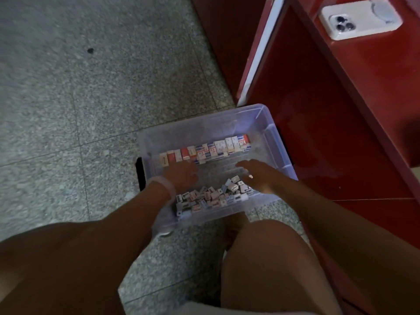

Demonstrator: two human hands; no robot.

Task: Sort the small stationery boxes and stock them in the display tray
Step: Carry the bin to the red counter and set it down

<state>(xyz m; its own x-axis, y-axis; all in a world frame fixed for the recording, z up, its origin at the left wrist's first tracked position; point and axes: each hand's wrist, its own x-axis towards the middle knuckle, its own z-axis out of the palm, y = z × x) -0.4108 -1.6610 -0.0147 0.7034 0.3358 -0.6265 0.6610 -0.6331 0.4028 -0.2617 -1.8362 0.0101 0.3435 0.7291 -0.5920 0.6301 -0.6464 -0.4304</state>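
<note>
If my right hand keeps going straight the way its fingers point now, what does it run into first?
Probably the row of upright boxes along the far side of the clear bin. The right hand points up-left over a bare strip of bin floor; its height above it is unclear.

Clear tray (270, 133), red/white boxes (204, 151)

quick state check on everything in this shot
clear plastic bin: open, on floor
boxes at far side: upright, in a row
boxes at near side: loose heap
left hand: in bin, grip unclear
right hand: in bin, fingers relaxed
phone: face down on red counter
</note>
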